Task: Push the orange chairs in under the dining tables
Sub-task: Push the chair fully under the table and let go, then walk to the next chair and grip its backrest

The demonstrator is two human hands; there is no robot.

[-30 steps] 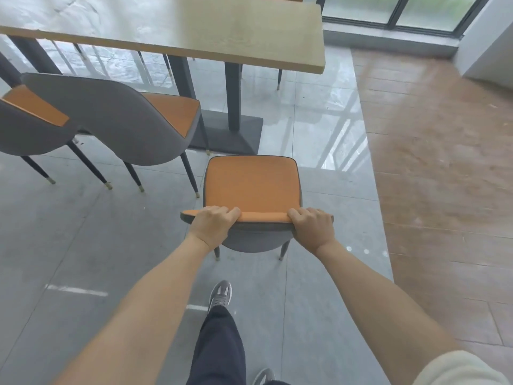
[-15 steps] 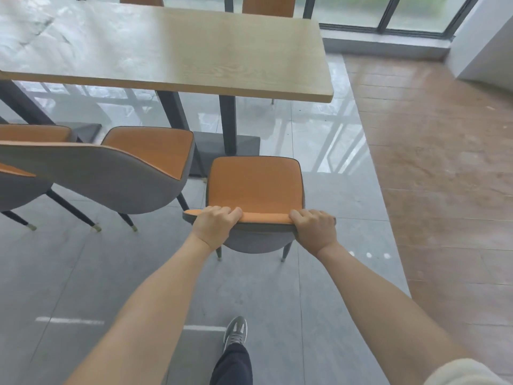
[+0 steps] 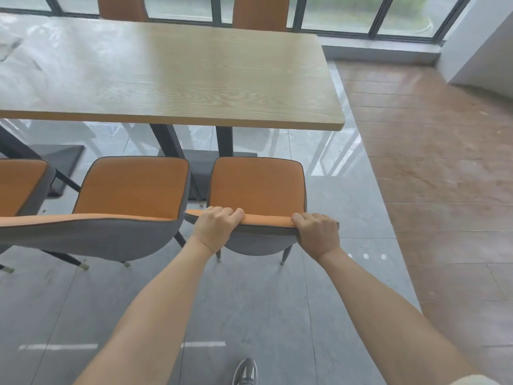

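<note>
An orange chair (image 3: 256,184) with a grey shell stands in front of me, its seat facing the light wooden dining table (image 3: 194,79). My left hand (image 3: 215,227) grips the left part of its backrest top, and my right hand (image 3: 317,234) grips the right part. The seat's front edge lies short of the table's near edge. A second orange chair (image 3: 130,187) stands just to the left, side by side with it. A third orange chair (image 3: 19,182) shows at the left border.
The table's dark legs and base plate (image 3: 200,165) stand beyond the seats. Two more orange chair backs (image 3: 259,13) rise behind the table by the windows. Brown floor boards (image 3: 444,176) run along the right. My shoe (image 3: 245,372) is on the grey tiles.
The held chair has moved forward toward the table and now stands level with the chair on its left. My view has risen, showing more of the tabletop and windows.
</note>
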